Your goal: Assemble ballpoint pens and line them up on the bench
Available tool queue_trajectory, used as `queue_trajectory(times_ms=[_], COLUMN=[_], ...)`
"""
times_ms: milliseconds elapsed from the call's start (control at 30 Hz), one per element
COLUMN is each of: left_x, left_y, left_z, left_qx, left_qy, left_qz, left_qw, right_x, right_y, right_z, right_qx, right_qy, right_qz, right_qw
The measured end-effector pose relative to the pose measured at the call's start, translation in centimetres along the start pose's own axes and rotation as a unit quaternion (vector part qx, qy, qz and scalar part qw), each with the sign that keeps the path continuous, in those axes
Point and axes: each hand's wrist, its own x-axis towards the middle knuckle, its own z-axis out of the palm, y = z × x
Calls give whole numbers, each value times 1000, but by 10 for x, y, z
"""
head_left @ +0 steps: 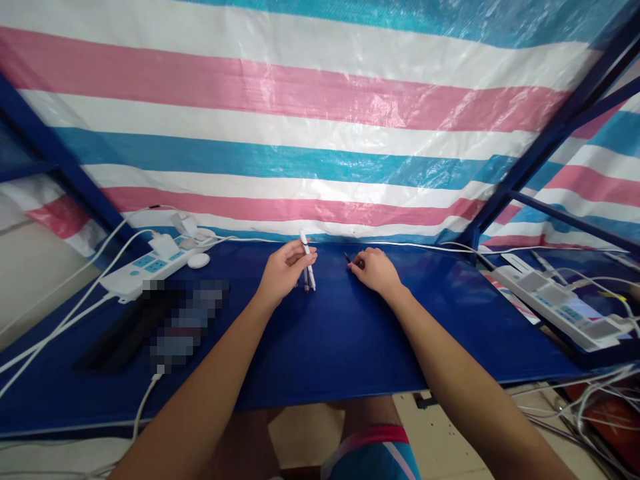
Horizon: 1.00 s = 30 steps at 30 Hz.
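Observation:
My left hand point(286, 268) is closed around a white pen point(309, 265), held nearly upright with its lower end close to the blue tabletop point(320, 333). Darker tips of what look like other pens show just beside it, partly hidden by the fingers. To the right, my right hand point(376, 269) rests low at the tabletop with its fingers pinched on a small dark thing, perhaps a pen; only its dark end point(347, 257) sticks out to the left, and the rest is covered by the fingers. A gap of bare tabletop separates the two hands.
A white power strip point(145, 269) with plugs and a round white disc point(199, 261) stand on the left, near a blurred dark object point(185, 327). Another power strip point(560, 308) lies at the right among cables. A striped sheet point(320, 153) hangs behind.

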Motion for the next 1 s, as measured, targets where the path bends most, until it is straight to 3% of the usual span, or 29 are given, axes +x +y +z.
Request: queue_trajectory(times_ms=[267,467,700,867,1000], left_x=[0,1,9,4,-1], left_y=[4,2,-12,-6,1], left_z=[-1,-3,-16,-17,-12], left_qx=[12,8,83,223,256], left_qy=[14,12,27,-1,-16], left_qz=[-28,-33,-14,0,32], left_qw=[999,999,996,975,966], right_x=[2,1,3,0,-3], right_y=[-3,-8,-12,-20,-25], right_z=[6,5,-3,-10,-17], right_qx=[58,212,397,540,605], right_qy=[-5,39,58,6,-28], right_qz=[-25,-21,7,3,-9], right_qw=[998,976,916,841,796])
